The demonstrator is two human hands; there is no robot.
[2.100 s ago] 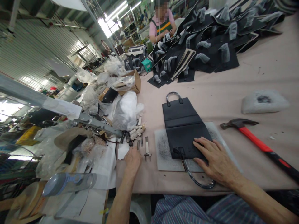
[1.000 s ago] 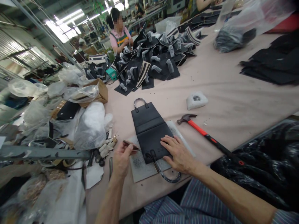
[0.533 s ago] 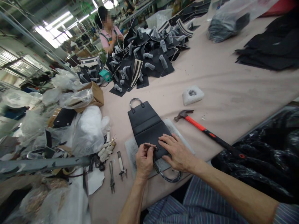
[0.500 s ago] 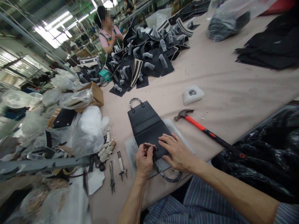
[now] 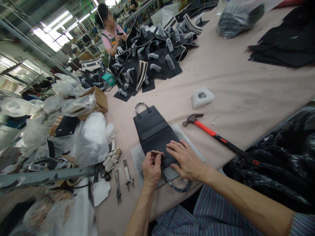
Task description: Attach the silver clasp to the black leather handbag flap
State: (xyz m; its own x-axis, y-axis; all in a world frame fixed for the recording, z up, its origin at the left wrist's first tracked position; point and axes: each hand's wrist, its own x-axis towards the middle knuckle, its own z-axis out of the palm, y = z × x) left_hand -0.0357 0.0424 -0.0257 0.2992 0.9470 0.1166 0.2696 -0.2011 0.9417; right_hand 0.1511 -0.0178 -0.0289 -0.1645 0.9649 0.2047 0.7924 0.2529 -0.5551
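A black handbag panel (image 5: 152, 126) lies unfolded, with a wrapped handle (image 5: 141, 104) at its far end and another wrapped handle (image 5: 177, 188) at its near end. Under its near half is a pale board (image 5: 139, 164). My left hand (image 5: 152, 168) pinches a short, thin, brownish tool (image 5: 157, 152) against the near half; its exact kind is unclear. My right hand (image 5: 185, 160) rests on the same half with fingers spread, holding nothing. To the right lies a claw hammer (image 5: 206, 127) with a red and black handle.
Two forked punches (image 5: 118, 186) (image 5: 128, 175) lie left of the board. Beyond the hammer sits a white wrapped block (image 5: 202, 97). Many black bag pieces (image 5: 147, 59) are heaped at the back, near a co-worker (image 5: 112, 32). Plastic bags (image 5: 91, 137) crowd the left side.
My view has shifted slightly. Both my hands keep their places on the bag panel. The co-worker's hands have moved a little and now show a small dark object.
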